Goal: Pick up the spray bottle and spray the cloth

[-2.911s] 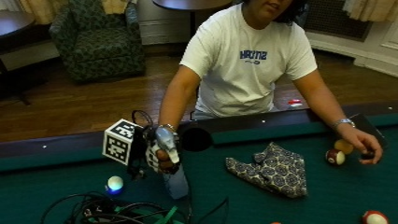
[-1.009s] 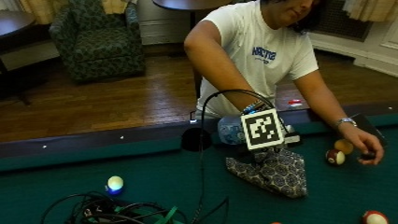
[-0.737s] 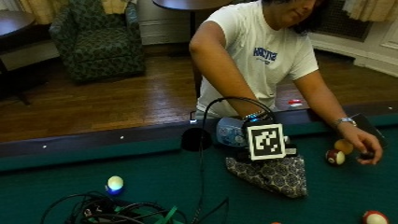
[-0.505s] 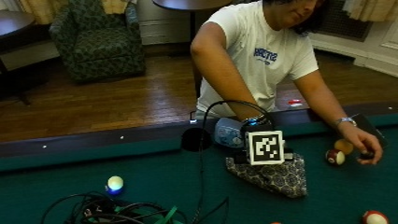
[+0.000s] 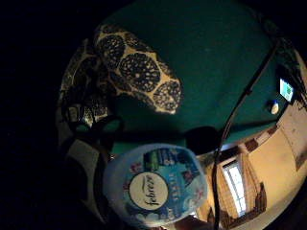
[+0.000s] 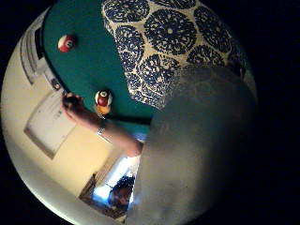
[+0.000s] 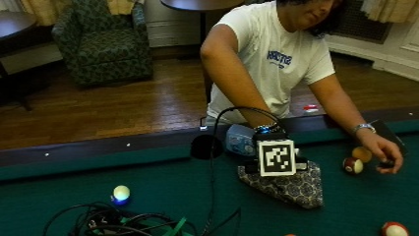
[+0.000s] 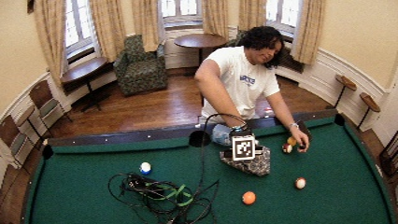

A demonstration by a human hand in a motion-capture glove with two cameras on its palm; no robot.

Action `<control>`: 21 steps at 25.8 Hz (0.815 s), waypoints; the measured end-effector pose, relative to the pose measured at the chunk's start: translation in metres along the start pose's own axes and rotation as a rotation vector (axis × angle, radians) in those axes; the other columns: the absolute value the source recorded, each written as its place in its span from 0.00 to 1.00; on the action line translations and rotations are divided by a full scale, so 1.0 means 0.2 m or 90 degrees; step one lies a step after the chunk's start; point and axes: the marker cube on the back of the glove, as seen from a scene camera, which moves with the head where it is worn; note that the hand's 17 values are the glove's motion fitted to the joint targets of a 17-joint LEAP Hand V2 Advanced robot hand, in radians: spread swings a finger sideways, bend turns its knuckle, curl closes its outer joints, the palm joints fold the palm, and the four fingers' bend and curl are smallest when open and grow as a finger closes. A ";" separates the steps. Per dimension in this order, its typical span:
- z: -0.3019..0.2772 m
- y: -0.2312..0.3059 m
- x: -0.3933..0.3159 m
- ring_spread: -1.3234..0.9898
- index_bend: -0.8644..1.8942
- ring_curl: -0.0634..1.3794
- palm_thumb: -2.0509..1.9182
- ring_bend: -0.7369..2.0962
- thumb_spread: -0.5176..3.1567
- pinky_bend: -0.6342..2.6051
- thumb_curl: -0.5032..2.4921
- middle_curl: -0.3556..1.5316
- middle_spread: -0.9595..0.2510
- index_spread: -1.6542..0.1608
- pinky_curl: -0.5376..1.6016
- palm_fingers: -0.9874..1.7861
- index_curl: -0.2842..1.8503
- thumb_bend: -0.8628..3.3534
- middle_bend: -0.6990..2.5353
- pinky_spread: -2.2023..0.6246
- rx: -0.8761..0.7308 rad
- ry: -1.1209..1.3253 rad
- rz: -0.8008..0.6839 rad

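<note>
On the felt: one cloth, one spray bottle.

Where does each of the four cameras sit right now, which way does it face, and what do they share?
Outside view: across the pool table, facing the person; right hand over the cloth.
Wide outside view: higher, showing the whole table and the bare left hand by the balls.
Little finger side palm view: on the palm, looking at the spray bottle and cloth.
Thumb side palm view: on the palm, looking at the cloth; left arm shows.
All four share the cloth.
</note>
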 end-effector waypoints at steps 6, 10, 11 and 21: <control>0.00 0.01 0.03 0.48 0.46 0.39 0.75 0.53 0.20 0.34 0.44 0.49 0.62 0.77 0.45 0.86 0.41 0.20 0.43 0.67 -0.025 0.037 0.014; 0.00 0.01 0.02 0.48 0.46 0.39 0.75 0.53 0.20 0.34 0.44 0.49 0.62 0.77 0.45 0.86 0.41 0.20 0.43 0.67 -0.033 0.036 0.017; 0.00 0.02 0.01 0.48 0.46 0.39 0.75 0.53 0.20 0.34 0.44 0.49 0.62 0.77 0.45 0.86 0.41 0.20 0.43 0.67 -0.037 0.036 0.018; -0.11 0.08 0.00 0.48 0.46 0.39 0.75 0.53 0.20 0.34 0.44 0.49 0.62 0.77 0.45 0.86 0.41 0.20 0.43 0.67 -0.041 0.123 0.058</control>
